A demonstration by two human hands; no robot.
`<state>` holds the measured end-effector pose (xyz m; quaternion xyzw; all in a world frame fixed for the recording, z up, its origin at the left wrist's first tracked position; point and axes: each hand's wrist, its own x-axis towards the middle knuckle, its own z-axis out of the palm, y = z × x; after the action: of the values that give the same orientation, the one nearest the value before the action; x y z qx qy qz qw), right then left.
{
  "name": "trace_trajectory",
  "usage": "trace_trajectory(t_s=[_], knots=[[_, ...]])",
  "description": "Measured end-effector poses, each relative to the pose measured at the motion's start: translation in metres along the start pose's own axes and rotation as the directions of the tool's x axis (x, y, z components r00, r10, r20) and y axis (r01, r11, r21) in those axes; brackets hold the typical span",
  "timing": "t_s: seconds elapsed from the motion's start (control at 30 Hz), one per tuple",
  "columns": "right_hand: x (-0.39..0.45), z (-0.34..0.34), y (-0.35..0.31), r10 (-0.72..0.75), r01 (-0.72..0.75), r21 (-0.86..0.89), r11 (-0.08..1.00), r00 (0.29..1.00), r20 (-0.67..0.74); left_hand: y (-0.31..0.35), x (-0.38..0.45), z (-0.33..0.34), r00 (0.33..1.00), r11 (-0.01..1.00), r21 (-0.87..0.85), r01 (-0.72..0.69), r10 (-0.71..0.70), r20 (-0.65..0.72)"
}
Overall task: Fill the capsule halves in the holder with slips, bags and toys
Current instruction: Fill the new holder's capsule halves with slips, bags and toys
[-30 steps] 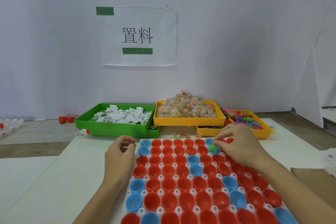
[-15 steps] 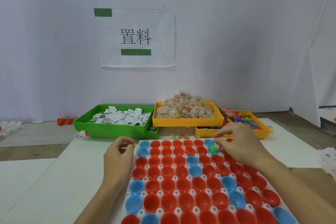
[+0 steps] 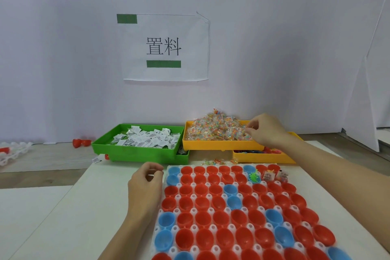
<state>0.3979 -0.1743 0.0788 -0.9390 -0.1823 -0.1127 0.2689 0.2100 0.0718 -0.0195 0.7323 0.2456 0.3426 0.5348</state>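
Few of the capsule halves [image 3: 219, 213] hold anything yet. They sit open side up, red and blue, in the white holder [image 3: 211, 196] on the near part of the table [image 3: 84, 207]. Only the far right corner looks worked: a green toy [image 3: 253, 176] lies in a blue half in the second row, and just right of it two or three cups carry white slips [image 3: 269, 175], perhaps with small bags under them; too small to tell. Every other cup in view shows a bare bottom. My judgement: the job is barely begun, with nearly the whole grid left.

Right hand [image 3: 267, 131] is out over the orange tray [image 3: 219, 144] heaped with candy-coloured bags [image 3: 217, 129], fingers curled down and tips drawn together at the pile's right side. It seems to be pinching a bag, though I cannot tell for sure that one is held. Left hand [image 3: 145, 183] rests at the holder's left edge, fingers loosely curled, thumb near the forefinger; whether something small is inside, I cannot tell.

Further out: green tray [image 3: 137, 150] of slips at far left, a lower orange tray [image 3: 263, 157] of toys at right, partly under the right forearm. A few loose bags [image 3: 215, 162] lie between trays and holder. Paper sign [image 3: 164, 47] on the wall behind.
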Motion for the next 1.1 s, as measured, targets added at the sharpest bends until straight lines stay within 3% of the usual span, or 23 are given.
trace_trajectory(t_s=[0.13,0.33,0.67,1.1], knots=[[0.011,0.012,-0.008,0.13,-0.11,-0.145,0.983,0.982,0.139,0.001,0.0,0.0,1.0,1.0,-0.002,0.003,-0.003,0.002],[0.02,0.019,-0.007,0.209,-0.201,-0.124,0.972,0.976,0.055,0.002,0.001,0.0,1.0,1.0,0.006,-0.016,0.016,0.003],[0.007,0.014,-0.001,0.083,-0.035,0.184,0.982,0.962,-0.261,0.001,0.001,0.0,1.0,1.0,-0.003,-0.009,0.009,0.007],[-0.089,-0.006,0.014,-0.042,0.144,0.473,0.869,0.975,-0.22,0.002,0.0,-0.002,1.0,1.0,0.014,-0.021,0.021,-0.001]])
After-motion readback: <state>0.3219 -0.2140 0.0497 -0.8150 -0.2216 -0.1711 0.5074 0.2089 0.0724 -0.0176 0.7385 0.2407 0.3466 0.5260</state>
